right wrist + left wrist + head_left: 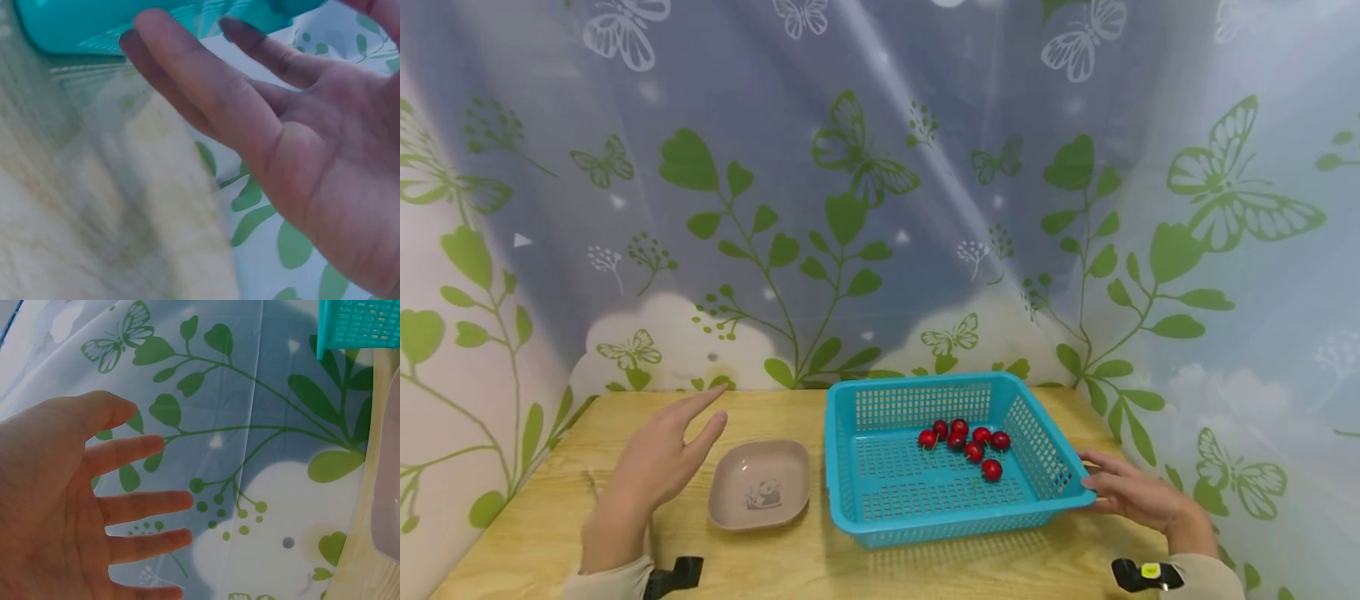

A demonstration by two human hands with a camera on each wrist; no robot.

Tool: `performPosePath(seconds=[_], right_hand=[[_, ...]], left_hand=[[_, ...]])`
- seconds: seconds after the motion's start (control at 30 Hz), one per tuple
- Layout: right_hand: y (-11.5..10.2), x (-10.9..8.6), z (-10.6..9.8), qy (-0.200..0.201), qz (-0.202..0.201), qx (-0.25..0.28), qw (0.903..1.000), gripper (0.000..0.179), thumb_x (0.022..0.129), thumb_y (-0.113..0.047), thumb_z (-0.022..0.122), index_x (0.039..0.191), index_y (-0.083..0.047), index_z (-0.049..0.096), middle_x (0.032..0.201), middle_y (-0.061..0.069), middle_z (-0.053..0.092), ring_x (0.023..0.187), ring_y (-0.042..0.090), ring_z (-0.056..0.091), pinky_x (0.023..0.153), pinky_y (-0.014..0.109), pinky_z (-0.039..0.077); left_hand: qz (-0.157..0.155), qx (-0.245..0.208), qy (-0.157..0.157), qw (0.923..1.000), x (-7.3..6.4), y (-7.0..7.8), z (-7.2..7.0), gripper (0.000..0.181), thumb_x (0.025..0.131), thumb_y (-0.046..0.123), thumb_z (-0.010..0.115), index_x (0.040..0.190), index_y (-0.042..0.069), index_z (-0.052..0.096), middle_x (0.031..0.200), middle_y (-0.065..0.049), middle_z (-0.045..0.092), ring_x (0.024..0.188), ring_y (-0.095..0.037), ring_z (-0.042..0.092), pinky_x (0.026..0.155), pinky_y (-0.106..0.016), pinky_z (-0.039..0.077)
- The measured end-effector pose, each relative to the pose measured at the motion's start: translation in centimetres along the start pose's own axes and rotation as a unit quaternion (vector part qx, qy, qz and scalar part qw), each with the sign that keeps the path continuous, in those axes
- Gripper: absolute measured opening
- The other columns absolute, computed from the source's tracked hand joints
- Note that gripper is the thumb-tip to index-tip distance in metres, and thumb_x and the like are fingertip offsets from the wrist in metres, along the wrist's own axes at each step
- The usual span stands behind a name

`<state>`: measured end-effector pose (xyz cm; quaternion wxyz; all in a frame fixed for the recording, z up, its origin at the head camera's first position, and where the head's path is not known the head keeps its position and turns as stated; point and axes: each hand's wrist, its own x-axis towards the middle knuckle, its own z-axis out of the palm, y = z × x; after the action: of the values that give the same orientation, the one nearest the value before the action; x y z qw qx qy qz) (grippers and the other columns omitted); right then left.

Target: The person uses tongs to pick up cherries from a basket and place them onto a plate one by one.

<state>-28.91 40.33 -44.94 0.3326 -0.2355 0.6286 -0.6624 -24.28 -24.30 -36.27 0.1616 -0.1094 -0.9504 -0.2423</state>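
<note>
A pale wood table spreads below the right hand. Beyond it hangs a blue-grey curtain printed with green leaves, white clouds and butterflies, crossed by a diagonal sheen. To the hand's right, the curtain is paler; far left, whitish.

No words or numbers can be read. A small yellow label stands on the black band at the person's right wrist, its dark marking too small to make out. The beige dish bears a grey panda print, with no legible lettering.
</note>
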Motion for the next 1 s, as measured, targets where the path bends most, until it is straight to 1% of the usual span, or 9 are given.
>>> performPosePath(seconds=[0.2,0.37,0.47,0.6,0.77,0.8,0.83,0.93,1.0], right_hand=[[0.8,0.4,-0.5,-0.041,-0.026,0.054,0.9974,0.056,0.109,-0.003,0.023,0.146,-0.036,0.049,0.144,-0.006,0.061,0.127,0.016,0.065,0.112,0.038,0.049],[0.9,0.5,-0.5,-0.046,-0.036,0.056,0.9967,0.054,0.109,-0.003,0.024,0.145,-0.035,0.046,0.145,-0.003,0.060,0.128,0.017,0.065,0.112,0.039,0.049],[0.9,0.5,-0.4,-0.047,-0.031,0.054,0.9969,0.053,0.109,-0.004,0.024,0.146,-0.036,0.045,0.146,-0.003,0.060,0.129,0.017,0.065,0.112,0.040,0.049],[1.1,0.5,-0.4,-0.047,-0.027,0.053,0.9971,0.053,0.109,-0.004,0.024,0.147,-0.035,0.045,0.146,-0.004,0.059,0.129,0.017,0.064,0.113,0.040,0.049],[1.1,0.6,-0.3,-0.046,-0.029,0.057,0.9969,0.053,0.109,-0.003,0.024,0.146,-0.034,0.044,0.146,-0.004,0.059,0.129,0.017,0.065,0.113,0.040,0.049],[1.0,0.6,-0.3,-0.046,-0.030,0.056,0.9969,0.053,0.109,-0.003,0.024,0.146,-0.034,0.044,0.146,-0.004,0.059,0.129,0.017,0.065,0.112,0.041,0.049],[1.0,0.6,-0.3,-0.046,-0.031,0.055,0.9970,0.052,0.109,-0.003,0.024,0.146,-0.034,0.044,0.146,-0.003,0.060,0.129,0.017,0.065,0.112,0.041,0.049],[0.9,0.7,-0.2,-0.045,-0.035,0.053,0.9970,0.053,0.109,-0.003,0.024,0.146,-0.034,0.044,0.145,-0.003,0.060,0.127,0.017,0.066,0.112,0.040,0.050],[0.9,0.7,-0.2,-0.045,-0.035,0.054,0.9969,0.053,0.109,-0.003,0.024,0.145,-0.034,0.045,0.144,-0.003,0.061,0.126,0.016,0.066,0.111,0.040,0.050]], left_hand=[[-0.004,0.000,-0.005,1.0000,0.1,0.0,-0.3,0.055,0.111,0.047,0.042,0.157,0.016,0.046,0.155,-0.021,0.051,0.140,-0.052,0.047,0.107,-0.073,0.038],[-0.011,-0.001,-0.008,0.9999,-0.1,-0.4,-0.4,0.056,0.110,0.048,0.042,0.157,0.017,0.045,0.154,-0.022,0.051,0.139,-0.052,0.048,0.106,-0.073,0.038],[-0.018,-0.003,-0.015,0.9997,-0.2,-1.2,-0.4,0.057,0.110,0.048,0.042,0.158,0.016,0.045,0.155,-0.022,0.050,0.139,-0.053,0.047,0.106,-0.072,0.039],[-0.030,0.001,-0.032,0.9990,-0.4,-2.9,-0.2,0.059,0.110,0.045,0.046,0.157,0.010,0.044,0.154,-0.027,0.049,0.137,-0.055,0.047,0.104,-0.073,0.040],[-0.045,0.011,-0.059,0.9972,-0.6,-6.2,0.6,0.063,0.105,0.034,0.059,0.154,-0.003,0.043,0.148,-0.036,0.050,0.131,-0.061,0.048,0.101,-0.073,0.043],[-0.051,0.014,-0.065,0.9965,-0.6,-6.9,0.8,0.064,0.104,0.032,0.061,0.153,-0.005,0.043,0.146,-0.038,0.050,0.129,-0.061,0.049,0.100,-0.072,0.044],[-0.057,0.014,-0.070,0.9958,-0.6,-7.5,0.9,0.065,0.102,0.030,0.063,0.152,-0.008,0.043,0.144,-0.039,0.051,0.125,-0.060,0.053,0.099,-0.072,0.044],[-0.082,0.033,-0.087,0.9923,-0.7,-9.2,1.2,0.069,0.098,0.028,0.067,0.148,-0.012,0.043,0.139,-0.043,0.051,0.121,-0.062,0.053,0.097,-0.072,0.045],[-0.112,0.042,-0.103,0.9874,-1.0,-10.1,1.2,0.073,0.096,0.030,0.068,0.147,-0.015,0.041,0.138,-0.047,0.047,0.121,-0.066,0.049,0.096,-0.074,0.044]])
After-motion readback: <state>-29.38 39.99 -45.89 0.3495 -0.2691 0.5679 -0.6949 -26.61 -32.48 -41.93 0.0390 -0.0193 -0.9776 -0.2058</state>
